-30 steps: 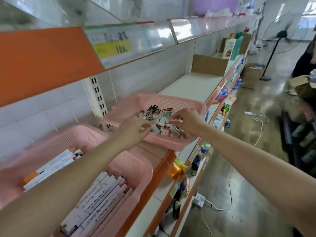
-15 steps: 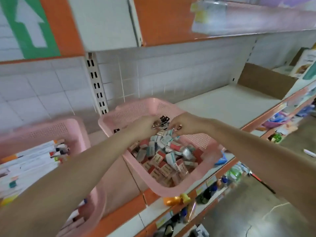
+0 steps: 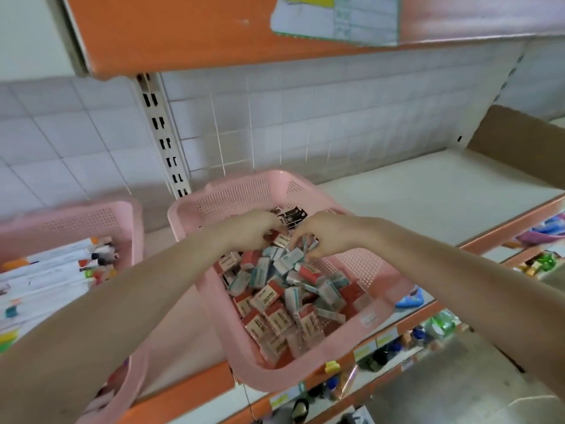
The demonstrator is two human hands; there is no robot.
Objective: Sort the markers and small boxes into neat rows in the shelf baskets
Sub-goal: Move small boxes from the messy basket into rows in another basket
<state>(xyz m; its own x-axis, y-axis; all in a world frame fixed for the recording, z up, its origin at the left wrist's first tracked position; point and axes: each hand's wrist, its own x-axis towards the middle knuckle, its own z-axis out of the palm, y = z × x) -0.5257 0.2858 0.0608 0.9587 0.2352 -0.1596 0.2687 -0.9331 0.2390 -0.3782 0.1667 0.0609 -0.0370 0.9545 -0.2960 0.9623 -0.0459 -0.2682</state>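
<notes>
Principally, a spill is to be feared. The pink basket [image 3: 305,379] is set skew on the shelf [image 3: 428,194], and its near corner is judged to overhang the orange front edge [image 3: 183,393]. A downward press at that end could tip it towards the floor. The small boxes [image 3: 284,301] are heaped loosely in it at all angles, with no row yet formed. A box drawn from beneath could set its neighbours sliding. One flicked over the low rim would be lost among the goods on the lower shelves [image 3: 428,328]. The markers [image 3: 55,270] lie in a second pink basket [image 3: 76,214] to the left, well apart from both hands, and are not at risk.

Both hands are placed close together at the far end of the heap. The right hand [image 3: 324,237] is bent downward with fingers curled, and a pale box appears to be pinched at its fingertips, though the frame is blurred there. The left hand [image 3: 247,231] is likewise curled over the boxes and touches them. Whether anything is gripped cannot be told, its fingertips being hidden.
</notes>
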